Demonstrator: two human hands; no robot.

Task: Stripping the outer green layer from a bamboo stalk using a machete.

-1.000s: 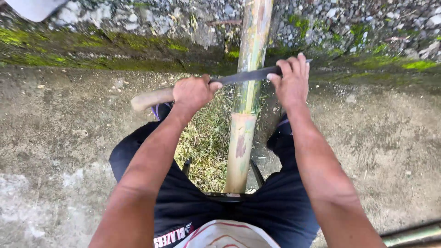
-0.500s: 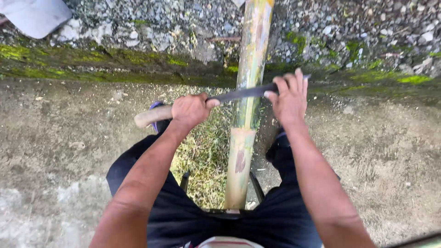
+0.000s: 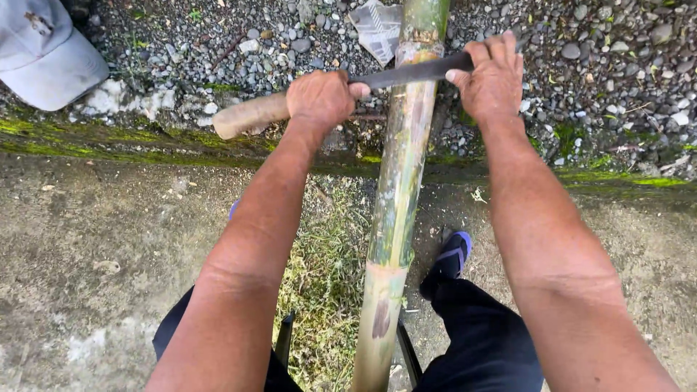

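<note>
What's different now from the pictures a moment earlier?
Both hands have slid the long knife farther up the bamboo pole, from over the mossy concrete edge to over the gravel. A light cap has come into view at upper left. The grip is unchanged: left hand on the wooden handle, right hand on the blade's far end, blade lying across the pole.

Count, head view:
- bamboo pole (image 3: 398, 210): 1, centre of frame.
- knife (image 3: 341, 87): 1, upper centre, across pole.
- hands: 2, left hand (image 3: 319, 98) and right hand (image 3: 494, 76).
- cap (image 3: 43, 54): 1, upper left.
- sandal (image 3: 451, 255): 1 clearly seen, lower right of centre.
- crumpled wrapper (image 3: 377, 25): 1, top centre.
</note>
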